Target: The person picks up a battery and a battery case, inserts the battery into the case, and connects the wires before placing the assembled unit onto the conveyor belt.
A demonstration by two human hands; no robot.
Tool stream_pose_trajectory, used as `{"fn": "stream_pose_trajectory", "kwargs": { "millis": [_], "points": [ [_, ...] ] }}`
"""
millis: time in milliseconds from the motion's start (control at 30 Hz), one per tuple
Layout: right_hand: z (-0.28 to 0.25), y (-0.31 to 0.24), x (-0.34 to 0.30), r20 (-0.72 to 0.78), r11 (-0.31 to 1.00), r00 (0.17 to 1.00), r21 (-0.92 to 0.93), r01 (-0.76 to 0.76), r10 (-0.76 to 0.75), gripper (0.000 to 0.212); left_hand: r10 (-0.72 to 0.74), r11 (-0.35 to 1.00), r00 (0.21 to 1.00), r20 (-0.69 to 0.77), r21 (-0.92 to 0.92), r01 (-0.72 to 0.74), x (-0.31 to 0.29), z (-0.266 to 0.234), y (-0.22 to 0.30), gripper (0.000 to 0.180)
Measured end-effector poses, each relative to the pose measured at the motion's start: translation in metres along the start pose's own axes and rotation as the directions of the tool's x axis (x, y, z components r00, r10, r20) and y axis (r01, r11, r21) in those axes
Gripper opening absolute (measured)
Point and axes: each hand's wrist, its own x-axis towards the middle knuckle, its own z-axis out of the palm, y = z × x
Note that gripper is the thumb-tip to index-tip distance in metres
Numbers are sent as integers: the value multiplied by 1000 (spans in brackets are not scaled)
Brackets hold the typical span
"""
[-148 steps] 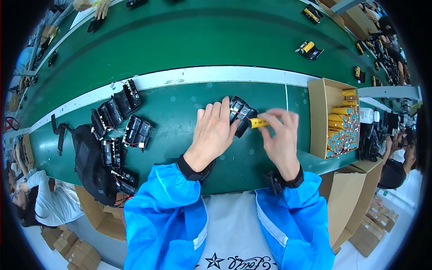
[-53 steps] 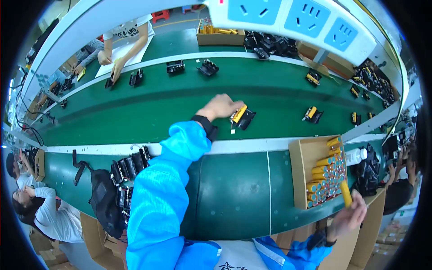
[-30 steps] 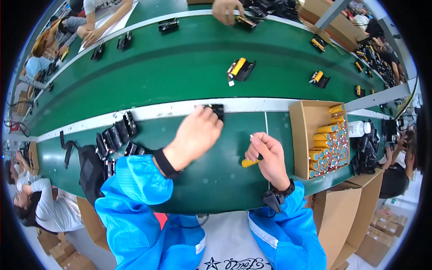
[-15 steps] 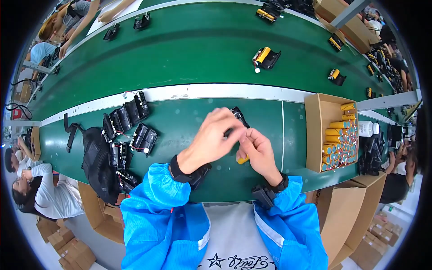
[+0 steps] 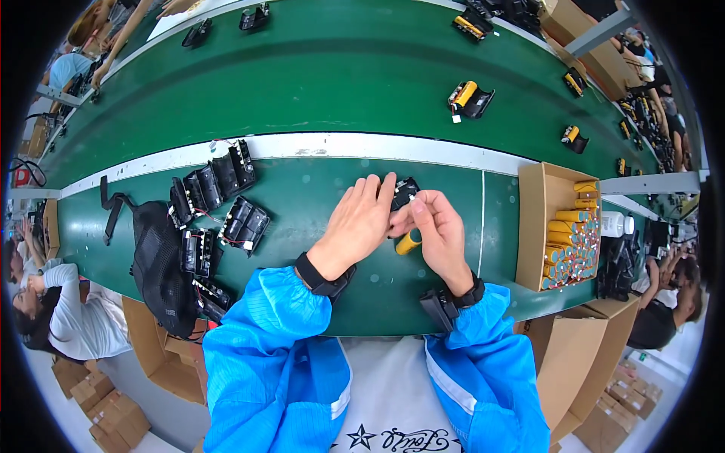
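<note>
My left hand [image 5: 358,225] lies over the left side of a small black plastic battery housing [image 5: 405,193], its fingers stretched forward and curled against the housing. The thumb reaches toward the fingertips of my right hand [image 5: 439,235]. That right hand is closed in a pinch at the housing's near edge; what lies between its fingers is hidden. A small white bit shows on the housing beside the right fingers. Below them a yellow cylindrical battery [image 5: 408,241] sits on the green bench [image 5: 377,298], partly covered by the right hand.
Several black housings with wires [image 5: 245,225] lie at left beside a black mesh bag [image 5: 160,264]. At right stands a cardboard box [image 5: 532,226] of yellow batteries, with a white bottle [image 5: 615,224] behind it. Beyond the white rail [image 5: 317,143], housings with batteries [image 5: 470,99] rest on a green surface.
My left hand has drawn back and flattened onto the housing, uncovering more of it. The right hand stays pinched close by, and more of the yellow battery shows. The view has shifted slightly.
</note>
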Motion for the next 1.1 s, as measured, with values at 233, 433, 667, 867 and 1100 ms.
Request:
{"fn": "stream_pose_trajectory", "kwargs": {
  "millis": [233, 433, 667, 867, 1100],
  "points": [
    [6, 8, 13, -168, 725, 909, -665, 180, -380, 11, 39, 999, 999, -8, -30, -40, -1, 0, -3, 59],
    [6, 18, 16, -230, 750, 962, -660, -42, -148, 11, 16, 999, 1000, -22, -29, -16, -3, 2, -2, 57],
    [12, 15, 17, -226, 735, 962, -677, -40, -156, 11, 6, 999, 1000, -5, -45, -7, -4, 2, -5, 53],
    [11, 12, 17, -226, 746, 960, -665, -27, -167, 11, 52, 999, 996, -71, -10, -53, -2, 2, -6, 44],
    [15, 12, 20, -213, 723, 962, -690, -25, -170, 11, 13, 998, 1000, -22, -62, -15, -2, 0, -7, 48]
  ]
}}
